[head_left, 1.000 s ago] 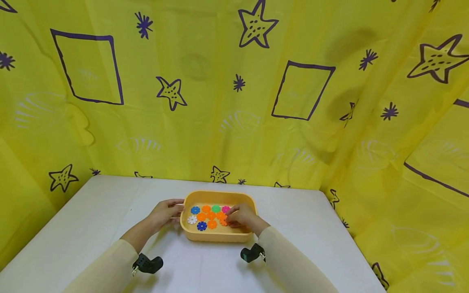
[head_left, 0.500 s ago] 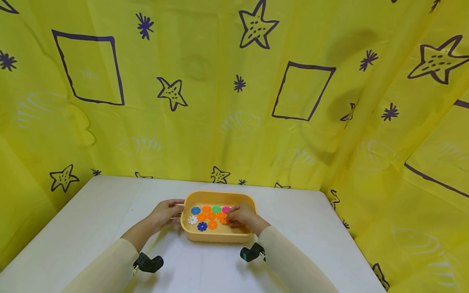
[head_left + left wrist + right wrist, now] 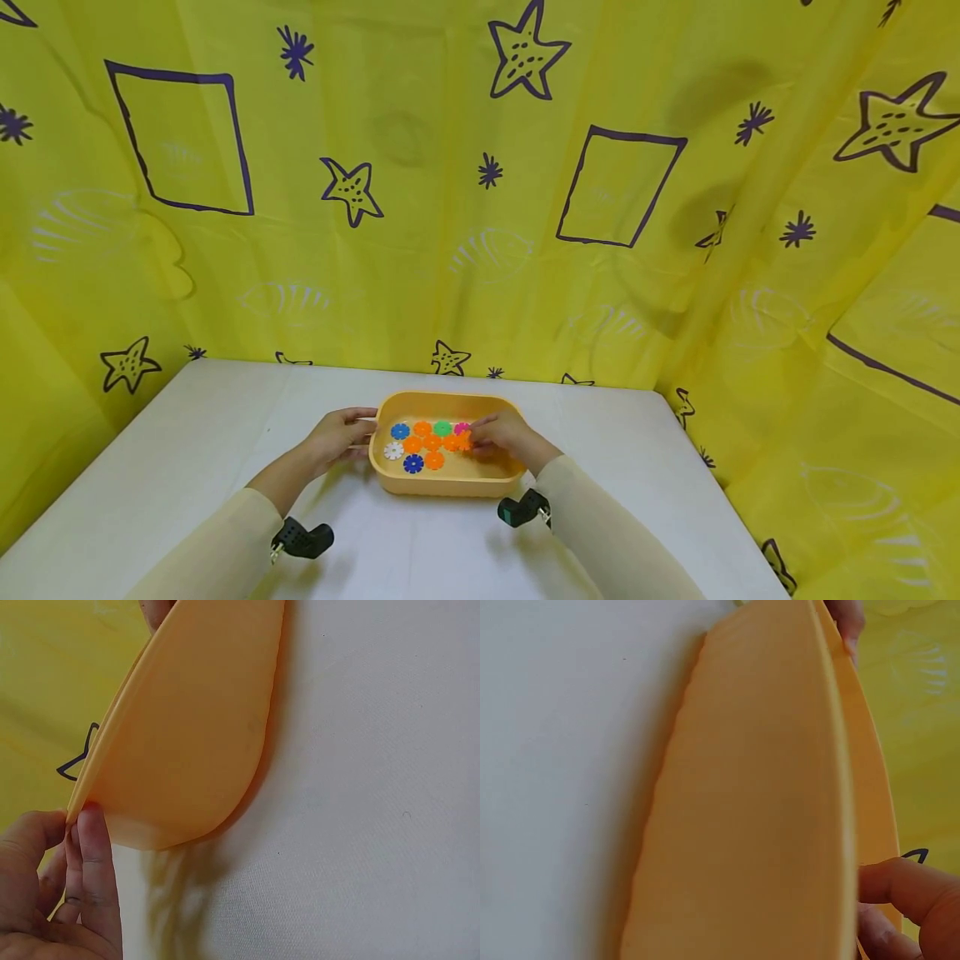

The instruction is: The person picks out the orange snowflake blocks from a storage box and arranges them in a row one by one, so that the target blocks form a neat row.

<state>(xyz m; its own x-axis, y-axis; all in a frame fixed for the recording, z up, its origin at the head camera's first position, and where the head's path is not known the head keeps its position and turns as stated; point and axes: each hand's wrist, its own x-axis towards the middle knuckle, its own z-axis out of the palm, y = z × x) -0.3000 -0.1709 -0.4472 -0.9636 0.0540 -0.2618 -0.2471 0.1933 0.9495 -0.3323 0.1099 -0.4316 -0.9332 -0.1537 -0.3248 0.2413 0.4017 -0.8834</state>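
An orange-yellow plastic basin (image 3: 450,487) stands on the table, with several flower-shaped snowflake discs lying flat inside. At its left end my left hand (image 3: 335,437) pinches the rim; the left wrist view has the thumb at the edge and fingers (image 3: 96,862) against the outer wall. My right hand (image 3: 510,437) reaches over the basin's right side, thumb and fingertips pinching an orange snowflake disc (image 3: 464,441). Close by lie a pink disc (image 3: 461,428) and a green disc (image 3: 442,427). In the right wrist view the basin wall (image 3: 742,787) hides that disc and the fingertips.
More discs lie toward the basin's left: a light blue disc (image 3: 400,431), a white disc (image 3: 393,451) and a dark blue disc (image 3: 413,463). Around the basin extends the white table (image 3: 225,433). A yellow patterned curtain (image 3: 420,275) hangs behind and along the sides.
My right hand has shifted slightly back and to the right, bringing the orange snowflake disc up toward the pink one. The left hand and the basin stay where they were.
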